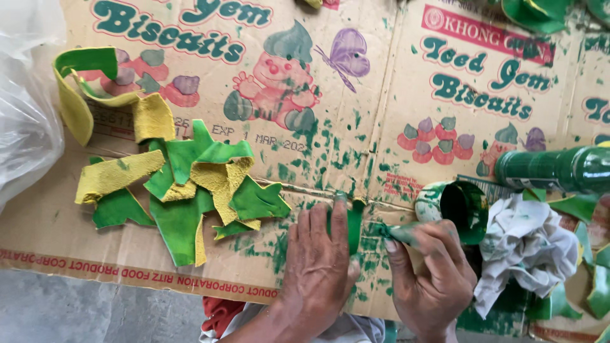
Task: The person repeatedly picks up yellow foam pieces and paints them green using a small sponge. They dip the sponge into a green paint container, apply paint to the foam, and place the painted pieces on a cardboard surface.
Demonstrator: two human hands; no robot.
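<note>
Nearest the camera: left hand (pixel 321 263) pressed flat, fingers extended, pinning a small green strip (pixel 354 223) against the flattened cardboard sheet (pixel 76 235) that covers the work surface. Right hand (pixel 432 273) closed in a pinch round a green-stained applicator (pixel 395 234), tip touching the strip's right edge; too smeared to tell brush from sponge. Both hands stained with green paint. Step in hand, by judgement: colouring the strip while held still. Next stroke likely calls for steady downward pressure from the left hand and a short, light drag of the tip along the strip, clear of the fingertips. Just beyond the right hand: small open pot (pixel 454 206), green inside and out, lying tilted with mouth toward the hands. Right of that: crumpled white rag (pixel 527 244), paint-smudged, resting against the pot. Further right and above: dark green bottle (pixel 559 170) lying on its side. To the left, well apart from the hands: loose heap of finished pieces (pixel 184 190), green on one face, yellow on the other, overlapping. Further back left: one curled yellow-green strip (pixel 82 89). Cardboard speckled with green streaks around the strip. Far left edge: clear plastic bag (pixel 25 101).
</note>
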